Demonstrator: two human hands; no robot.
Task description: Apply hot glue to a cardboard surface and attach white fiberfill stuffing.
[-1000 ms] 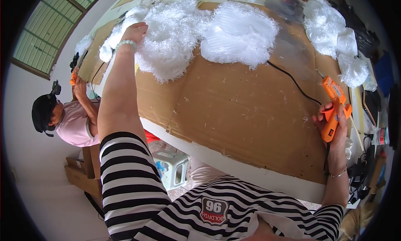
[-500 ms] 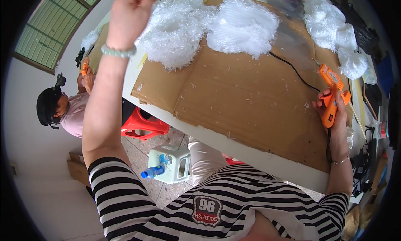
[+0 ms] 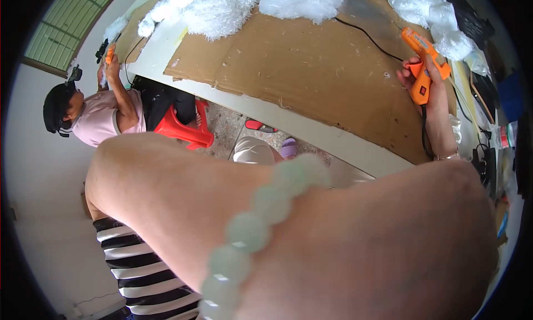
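Observation:
My right hand [image 3: 440, 101] grips an orange hot glue gun [image 3: 420, 91] by its handle, above the right end of a brown cardboard sheet [image 3: 311, 70]. The gun's nozzle points toward the far side, and a black cord hangs from its handle. My left hand [image 3: 394, 237] is very close to the camera, raised across the lower part of the picture. Its fingers are out of sight, so I cannot tell whether it holds anything. A pale green bead bracelet [image 3: 248, 231] circles that wrist. White frilly clumps [image 3: 219, 12] lie along the cardboard's far edge.
Another white clump [image 3: 413, 6] lies at the far right, near black plastic [image 3: 472, 20]. A thin black cable [image 3: 372, 39] crosses the cardboard. At the left a person in a pink shirt [image 3: 97, 117] sits on a red stool [image 3: 186, 126], holding an orange tool [image 3: 110, 53].
My left hand has come back from the far clumps to close before the camera. The view has shifted, and the glue gun remains in my right hand.

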